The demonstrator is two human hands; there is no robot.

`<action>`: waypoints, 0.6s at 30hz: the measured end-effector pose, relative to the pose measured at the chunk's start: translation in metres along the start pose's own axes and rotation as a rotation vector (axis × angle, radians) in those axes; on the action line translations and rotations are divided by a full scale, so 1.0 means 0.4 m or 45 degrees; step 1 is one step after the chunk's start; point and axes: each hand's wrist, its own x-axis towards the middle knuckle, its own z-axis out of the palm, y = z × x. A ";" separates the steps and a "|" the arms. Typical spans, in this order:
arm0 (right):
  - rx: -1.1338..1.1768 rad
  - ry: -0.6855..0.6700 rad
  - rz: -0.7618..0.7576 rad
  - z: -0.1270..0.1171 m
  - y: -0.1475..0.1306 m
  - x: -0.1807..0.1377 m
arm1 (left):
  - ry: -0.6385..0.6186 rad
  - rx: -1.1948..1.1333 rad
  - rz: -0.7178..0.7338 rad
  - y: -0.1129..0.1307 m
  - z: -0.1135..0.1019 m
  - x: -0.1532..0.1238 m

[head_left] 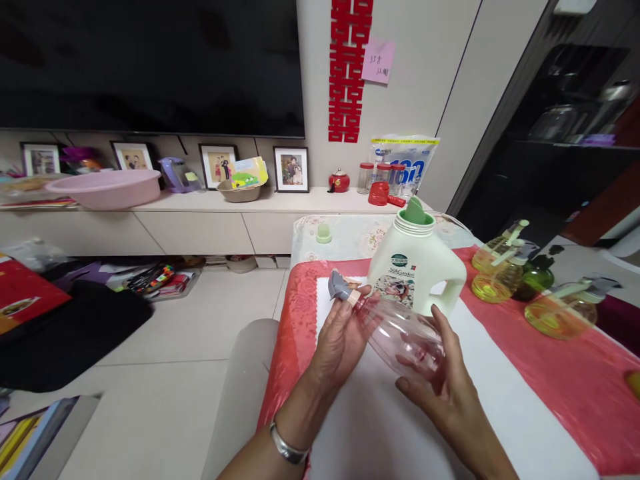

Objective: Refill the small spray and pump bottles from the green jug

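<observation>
My left hand (341, 340) grips the neck of a clear pink spray bottle (403, 333), right by its grey spray head (340, 287). The bottle lies tilted across both hands. My right hand (445, 387) wraps round the bottle's lower body from below. Just behind them stands a white detergent jug (417, 267) with a green funnel (416, 210) in its mouth. All of it is above a white cloth (400, 433) on a red tablecloth (560, 380).
Yellow spray bottles (493, 263) and a dark green one (535, 280) stand at the table's right. A small green cap (324, 233) lies at the far edge. A long cabinet (200, 223) with photo frames, a pink basin (107, 188) and jars lines the wall. Clutter covers the floor at left.
</observation>
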 end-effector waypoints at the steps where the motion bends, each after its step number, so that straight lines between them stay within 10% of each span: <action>1: 0.011 0.002 0.049 -0.003 -0.010 -0.004 | -0.012 -0.007 0.001 0.001 0.001 0.000; 18: -0.411 0.064 -0.129 -0.051 0.049 0.008 | -0.031 0.016 0.074 0.001 0.008 -0.001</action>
